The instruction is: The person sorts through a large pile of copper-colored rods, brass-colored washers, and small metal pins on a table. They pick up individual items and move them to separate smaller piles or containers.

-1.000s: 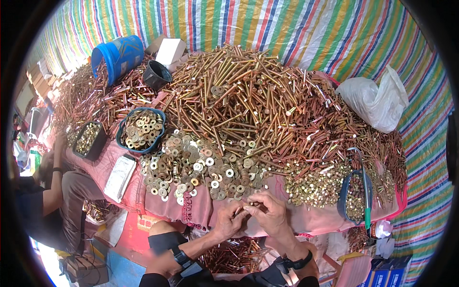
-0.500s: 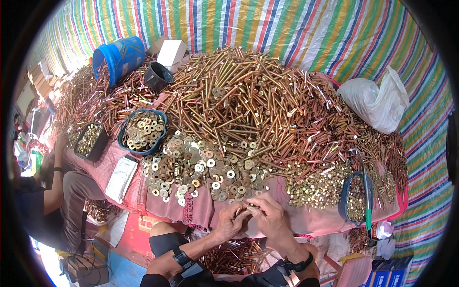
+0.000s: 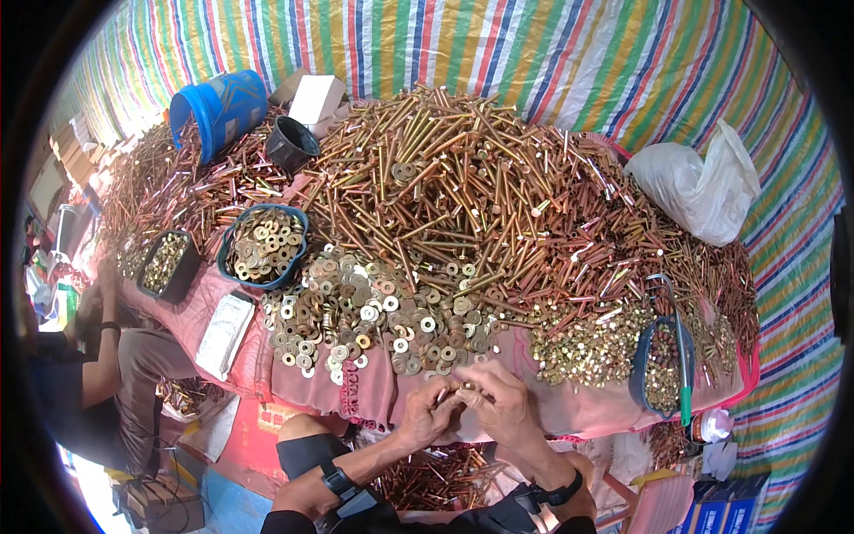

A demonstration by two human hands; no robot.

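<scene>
My left hand (image 3: 431, 413) is closed around a bolt (image 3: 442, 396), most of it hidden by the fingers. Touching its fingertips, my right hand (image 3: 501, 405) pinches at the bolt's end, its upper fingers slightly blurred. A small gold-coloured bit (image 3: 465, 386) shows between the hands, too small to tell if it is a nut. Both hands are over the near edge of the pink cloth (image 3: 405, 392). Just beyond them lies a spread of flat washers (image 3: 356, 311), with a heap of long brass-coloured bolts (image 3: 445, 196) behind. Loose nuts (image 3: 587, 347) lie to the right.
A blue basket of washers (image 3: 222, 254), a dark tub of nuts (image 3: 187, 276) and a white packet (image 3: 225, 334) stand left. A blue bucket (image 3: 209, 120) and black pot (image 3: 292, 147) lie behind. Right are a nut basket (image 3: 638, 383) and white sack (image 3: 680, 182). Another person (image 3: 102, 374) sits left.
The right hand's fingers have shifted slightly at the bolt's end. The left hand stays in place with its grip kept.
</scene>
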